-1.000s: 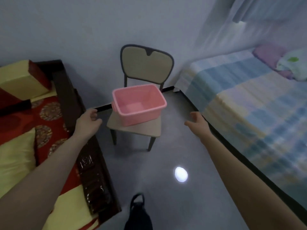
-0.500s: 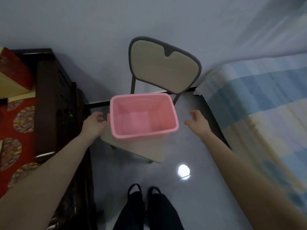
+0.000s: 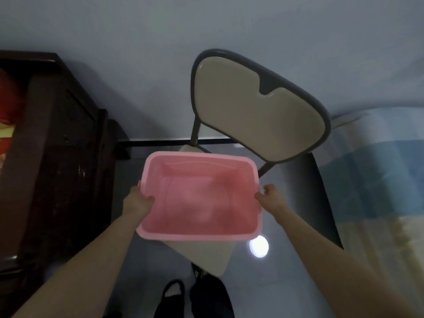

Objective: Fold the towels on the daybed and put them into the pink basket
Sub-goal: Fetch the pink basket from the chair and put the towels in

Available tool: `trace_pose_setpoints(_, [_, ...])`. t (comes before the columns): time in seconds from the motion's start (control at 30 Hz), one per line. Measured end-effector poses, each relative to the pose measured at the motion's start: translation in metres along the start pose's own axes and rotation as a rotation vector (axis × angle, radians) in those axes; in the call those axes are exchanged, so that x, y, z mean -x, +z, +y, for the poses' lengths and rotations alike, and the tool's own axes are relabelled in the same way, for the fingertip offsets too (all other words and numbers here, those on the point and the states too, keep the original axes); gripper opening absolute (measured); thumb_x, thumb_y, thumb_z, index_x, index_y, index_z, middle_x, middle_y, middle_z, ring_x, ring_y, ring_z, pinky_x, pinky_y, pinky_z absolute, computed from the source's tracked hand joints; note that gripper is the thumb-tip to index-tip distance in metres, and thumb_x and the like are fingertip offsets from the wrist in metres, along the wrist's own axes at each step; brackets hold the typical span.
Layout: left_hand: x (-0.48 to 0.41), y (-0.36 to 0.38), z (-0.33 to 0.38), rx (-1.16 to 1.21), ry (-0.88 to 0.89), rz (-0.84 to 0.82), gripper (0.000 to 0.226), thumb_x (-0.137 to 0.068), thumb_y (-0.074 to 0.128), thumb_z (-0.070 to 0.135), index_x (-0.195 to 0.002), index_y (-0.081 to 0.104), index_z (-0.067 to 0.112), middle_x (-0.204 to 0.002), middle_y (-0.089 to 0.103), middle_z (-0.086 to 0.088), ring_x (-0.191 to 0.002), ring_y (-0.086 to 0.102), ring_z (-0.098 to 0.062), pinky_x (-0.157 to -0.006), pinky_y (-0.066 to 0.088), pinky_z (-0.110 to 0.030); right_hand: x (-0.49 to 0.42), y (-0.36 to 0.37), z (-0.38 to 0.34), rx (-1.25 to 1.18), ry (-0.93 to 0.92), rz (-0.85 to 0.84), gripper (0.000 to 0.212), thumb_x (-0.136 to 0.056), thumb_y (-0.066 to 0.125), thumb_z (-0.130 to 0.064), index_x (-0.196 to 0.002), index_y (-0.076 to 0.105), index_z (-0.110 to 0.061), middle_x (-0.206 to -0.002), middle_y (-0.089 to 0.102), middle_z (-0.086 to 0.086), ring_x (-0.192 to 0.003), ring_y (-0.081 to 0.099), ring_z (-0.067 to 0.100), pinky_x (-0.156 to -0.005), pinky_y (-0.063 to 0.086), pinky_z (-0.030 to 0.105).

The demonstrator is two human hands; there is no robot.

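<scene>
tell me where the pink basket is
Head view, centre: the pink basket sits over the chair seat, left hand gripping its left rim, right hand at its right rim.

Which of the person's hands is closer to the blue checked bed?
Right. The right hand holds the pink basket by its right rim, on the side facing the bed. The left hand holds the left rim, across the basket, beside the dark daybed.
</scene>
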State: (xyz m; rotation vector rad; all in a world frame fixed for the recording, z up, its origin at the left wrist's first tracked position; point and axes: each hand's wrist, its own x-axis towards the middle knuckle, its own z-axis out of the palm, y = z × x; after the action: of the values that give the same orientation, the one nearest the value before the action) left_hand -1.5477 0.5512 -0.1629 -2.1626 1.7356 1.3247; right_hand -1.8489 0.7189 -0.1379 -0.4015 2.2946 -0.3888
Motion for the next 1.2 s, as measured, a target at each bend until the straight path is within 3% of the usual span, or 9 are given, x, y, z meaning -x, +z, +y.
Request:
trace_pose_setpoints(0.1, [-0.005,0.000,-0.001,0.020,-0.036,0.035,0.045,-0.087,0.054,0.010,-0.131,0.047,-0.001,-0.122,0.058,-0.024,-0.107,0.058,-0.039,-0.085,0.047,-0.036,-0.018,0.004,0.000,-0.136,0.095,-0.056,0.039,-0.092,0.051,-0.024,-0.123,0.052,-0.001,-0.112,0.057,0.015,-0.104,0.056,0.032,-0.092,0.047,0.039])
trace_pose_setpoints(0.2, [-0.005,-0.013,-0.004,0.023,-0.011,0.070,0.039,-0.087,0.055,0.008,-0.125,0.054,0.001,-0.121,0.061,-0.024,-0.107,0.059,-0.038,-0.089,0.048,-0.037,-0.026,0.000,-0.001,-0.227,0.120,-0.071,0.021,-0.091,0.051,-0.020,-0.091,0.060,-0.001,-0.090,0.060,0.016,-0.081,0.058,0.029,-0.086,0.052,0.049])
trace_pose_setpoints(0.33, [0.005,-0.043,0.000,0.071,0.022,0.079,0.035,-0.087,0.059,0.013,-0.121,0.058,0.003,-0.117,0.063,-0.020,-0.105,0.060,-0.036,-0.092,0.049,-0.041,-0.021,-0.020,-0.021,-0.374,0.099,-0.110,0.016,-0.088,0.052,-0.016,-0.074,0.056,-0.008,-0.072,0.051,0.012,-0.067,0.046,0.022,-0.067,0.045,0.038])
trace_pose_setpoints(0.6, [0.067,-0.135,0.000,0.301,0.068,0.181,0.031,-0.090,0.055,0.016,-0.119,0.051,0.006,-0.106,0.056,-0.009,-0.097,0.055,-0.026,-0.079,0.047,-0.038,0.033,-0.062,-0.125,-0.511,-0.103,-0.260,0.022,-0.087,0.052,-0.014,-0.065,0.055,-0.015,-0.052,0.045,0.003,-0.050,0.039,0.017,-0.050,0.032,0.026])
trace_pose_setpoints(0.7, [0.105,-0.191,-0.015,0.477,0.068,0.295,0.031,-0.090,0.056,0.016,-0.119,0.051,0.008,-0.111,0.056,-0.010,-0.099,0.057,-0.027,-0.076,0.049,-0.038,0.076,-0.069,-0.181,-0.565,-0.221,-0.340,0.015,-0.085,0.055,-0.016,-0.083,0.067,-0.006,-0.066,0.063,0.007,-0.064,0.055,0.022,-0.068,0.046,0.034])
trace_pose_setpoints(0.77, [0.138,-0.230,-0.041,0.614,0.055,0.390,0.025,-0.088,0.058,0.014,-0.113,0.053,0.009,-0.107,0.059,-0.012,-0.088,0.059,-0.026,-0.066,0.048,-0.034,0.112,-0.062,-0.220,-0.556,-0.296,-0.402,0.019,-0.084,0.058,-0.018,-0.090,0.068,-0.004,-0.078,0.065,0.010,-0.071,0.059,0.025,-0.073,0.048,0.036])
trace_pose_setpoints(0.83, [0.175,-0.261,-0.076,0.727,0.042,0.454,0.020,-0.087,0.060,0.012,-0.106,0.054,0.010,-0.100,0.061,-0.014,-0.079,0.059,-0.023,-0.063,0.048,-0.033,0.153,-0.048,-0.251,-0.534,-0.368,-0.489,0.016,-0.086,0.056,-0.018,-0.083,0.067,-0.007,-0.073,0.064,0.007,-0.069,0.057,0.023,-0.068,0.047,0.033])
trace_pose_setpoints(0.97, [0.262,-0.305,-0.171,0.859,0.026,0.539,0.017,-0.087,0.061,0.008,-0.103,0.056,0.007,-0.096,0.058,-0.012,-0.088,0.056,-0.026,-0.073,0.048,-0.039,0.241,0.011,-0.290,-0.387,-0.502,-0.624,0.016,-0.090,0.052,-0.019,-0.078,0.060,-0.012,-0.059,0.060,0.002,-0.062,0.048,0.019,-0.057,0.038,0.031])
trace_pose_setpoints(1.2, [0.429,-0.331,-0.370,0.919,-0.121,0.777,0.019,-0.089,0.063,0.013,-0.104,0.053,0.007,-0.089,0.054,-0.007,-0.075,0.054,-0.016,-0.062,0.048,-0.031,0.434,0.159,-0.284,-0.078,-0.776,-0.748,0.011,-0.088,0.055,-0.014,-0.080,0.062,-0.016,-0.079,0.063,0.007,-0.071,0.059,0.021,-0.065,0.048,0.033])
